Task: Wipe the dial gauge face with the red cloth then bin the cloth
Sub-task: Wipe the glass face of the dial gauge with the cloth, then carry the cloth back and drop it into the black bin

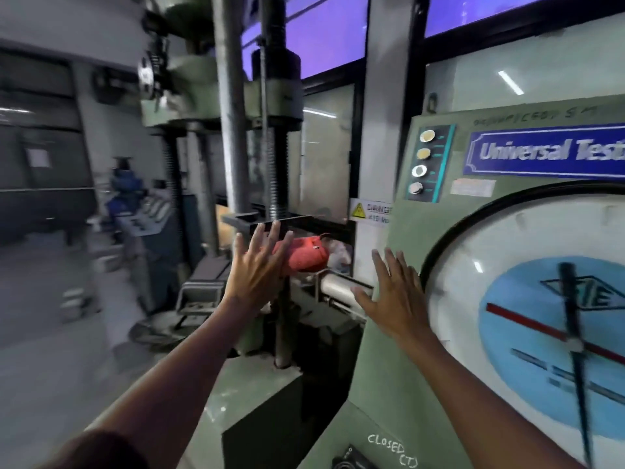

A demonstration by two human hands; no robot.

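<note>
The red cloth (306, 253) lies bunched on the testing machine between its columns and the green cabinet. My left hand (258, 262) is spread open right in front of the cloth, covering its left end; I cannot tell whether it touches. My right hand (394, 292) is open with fingers apart, just left of the big round dial gauge face (514, 252). The dial is white with a blue centre, a red pointer and a black pointer, set in the green cabinet (402, 225).
Steel columns and a threaded screw (277, 170) of the testing machine rise just behind the cloth. A cylindrical roller (338, 286) lies below the cloth. A blue machine (135, 204) stands on the floor at the left. No bin is in view.
</note>
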